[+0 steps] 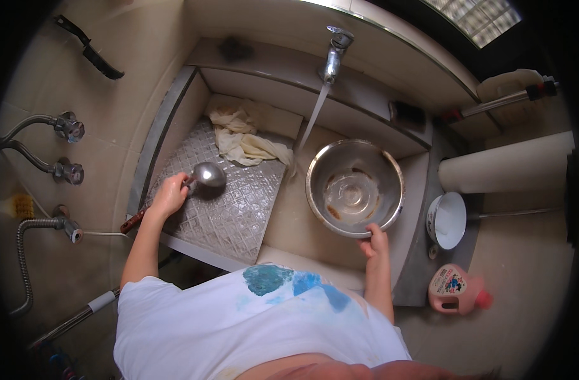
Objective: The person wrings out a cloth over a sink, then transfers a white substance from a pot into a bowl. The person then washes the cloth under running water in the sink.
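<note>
My left hand [171, 192] grips a metal ladle [210, 175] near its bowl, over the ridged washboard surface [232, 213] of the sink. The ladle's handle runs under the hand, and a reddish-brown handle end [134, 221] shows by the sink's left edge. My right hand [376, 241] holds the near rim of a round stainless steel basin [355, 188], which has brown stains inside. Water runs from the chrome faucet [333, 59] into the sink, left of the basin. A cream cloth [246, 137] lies crumpled at the back of the washboard.
On the right ledge stand a white bowl [447, 221] and, nearer me, a pink detergent bottle [455, 289]. A dark brush-like object [407, 115] lies on the back ledge. Valves with metal hoses [69, 172] stick out at left. A black-handled brush [92, 50] is at the upper left.
</note>
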